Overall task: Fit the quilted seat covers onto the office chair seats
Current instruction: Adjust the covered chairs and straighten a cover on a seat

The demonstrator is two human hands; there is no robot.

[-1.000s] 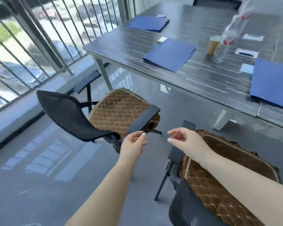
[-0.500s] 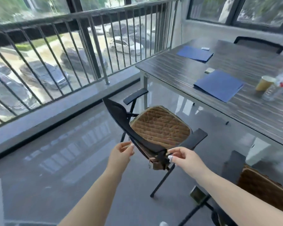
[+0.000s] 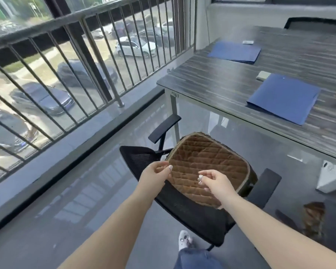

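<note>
A black mesh office chair (image 3: 194, 212) stands right in front of me, its backrest toward me. A brown quilted seat cover (image 3: 208, 160) lies over its seat, with the pale trim wrapped round the edges. My left hand (image 3: 155, 176) hovers at the cover's rear left corner, thumb and fingers loosely curled, with nothing seen in them. My right hand (image 3: 214, 181) hangs over the cover's rear part, fingers curled and empty. Part of a second chair with a brown quilted cover (image 3: 314, 216) shows at the lower right.
A dark wood-grain table (image 3: 211, 84) with blue folders (image 3: 283, 98) stands beyond the chair, its white leg (image 3: 174, 113) close to the left armrest (image 3: 164, 128). A metal railing (image 3: 97, 61) runs along the left. My shoe (image 3: 183, 237) is under the backrest.
The view has swung left and closer to the first chair, which has turned its backrest toward me. Both hands now hover over its covered seat; the second chair slid to the lower right.
</note>
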